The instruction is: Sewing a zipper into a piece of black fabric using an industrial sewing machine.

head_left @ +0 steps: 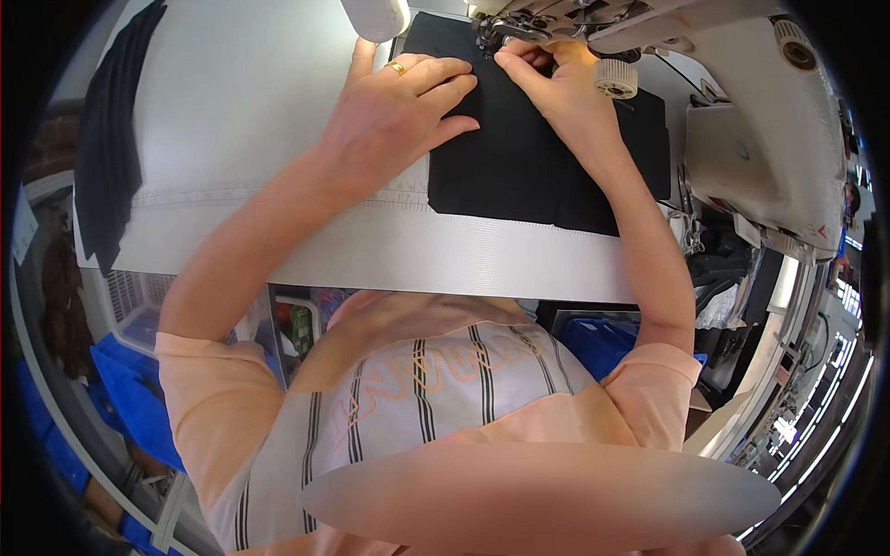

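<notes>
A piece of black fabric [519, 153] lies flat on the white table under the head of a sewing machine [742, 111]. My left hand [394, 102], with a gold ring, rests spread on the fabric's left edge, its fingers pointing toward the needle area. Close beside the presser foot [489, 39], my right hand [561, 83] has its thumb and fingers drawn together. Whatever lies between those fingertips, if anything, is hidden by the fingers and the machine head.
Another length of black fabric [116, 130] hangs over the table's left edge. A white rounded fixture [377, 17] stands above my left fingers. A ridged knob [616, 79] sits by my right wrist. Below the table are blue bags [139, 398] and a clear plastic basket [134, 301].
</notes>
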Motion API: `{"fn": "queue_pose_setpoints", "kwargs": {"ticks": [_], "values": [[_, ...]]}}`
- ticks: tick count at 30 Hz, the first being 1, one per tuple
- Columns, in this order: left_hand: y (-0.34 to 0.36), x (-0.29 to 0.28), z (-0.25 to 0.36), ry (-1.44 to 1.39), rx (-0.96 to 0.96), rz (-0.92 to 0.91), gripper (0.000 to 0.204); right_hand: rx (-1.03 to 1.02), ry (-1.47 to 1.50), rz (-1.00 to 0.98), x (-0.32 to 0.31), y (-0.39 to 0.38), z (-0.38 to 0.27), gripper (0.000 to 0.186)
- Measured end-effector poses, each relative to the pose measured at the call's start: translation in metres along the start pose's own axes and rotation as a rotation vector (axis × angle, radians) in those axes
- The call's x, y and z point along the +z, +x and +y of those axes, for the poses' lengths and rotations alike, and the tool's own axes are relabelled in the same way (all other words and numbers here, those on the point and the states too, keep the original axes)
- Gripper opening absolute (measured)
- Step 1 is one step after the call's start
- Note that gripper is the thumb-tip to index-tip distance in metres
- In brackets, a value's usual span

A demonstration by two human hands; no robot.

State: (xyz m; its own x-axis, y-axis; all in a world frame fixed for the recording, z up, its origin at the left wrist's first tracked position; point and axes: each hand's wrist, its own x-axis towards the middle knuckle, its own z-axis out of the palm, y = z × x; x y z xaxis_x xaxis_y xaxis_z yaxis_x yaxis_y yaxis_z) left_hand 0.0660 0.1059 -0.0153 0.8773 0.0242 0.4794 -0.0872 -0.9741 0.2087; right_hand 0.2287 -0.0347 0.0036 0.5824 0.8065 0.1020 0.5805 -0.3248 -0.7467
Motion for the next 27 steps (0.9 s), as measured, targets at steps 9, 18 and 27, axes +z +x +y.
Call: {"fn": "queue_pose_setpoints", "kwargs": {"ticks": [9, 18, 27], "values": [[0.002, 0.000, 0.005, 0.032, -0.022, -0.027, 0.048, -0.578, -0.512, 0.224, 0.005, -0.025, 0.018, 0.029], [0.002, -0.002, 0.007, 0.180, 0.026, -0.055, 0.048, -0.525, -0.586, 0.223, 0.005, -0.028, 0.010, 0.035], [0.005, -0.008, 0.007, 0.101, -0.001, -0.071, 0.051, -0.533, -0.644, 0.205, 0.003, -0.031, 0.006, 0.039]]}}
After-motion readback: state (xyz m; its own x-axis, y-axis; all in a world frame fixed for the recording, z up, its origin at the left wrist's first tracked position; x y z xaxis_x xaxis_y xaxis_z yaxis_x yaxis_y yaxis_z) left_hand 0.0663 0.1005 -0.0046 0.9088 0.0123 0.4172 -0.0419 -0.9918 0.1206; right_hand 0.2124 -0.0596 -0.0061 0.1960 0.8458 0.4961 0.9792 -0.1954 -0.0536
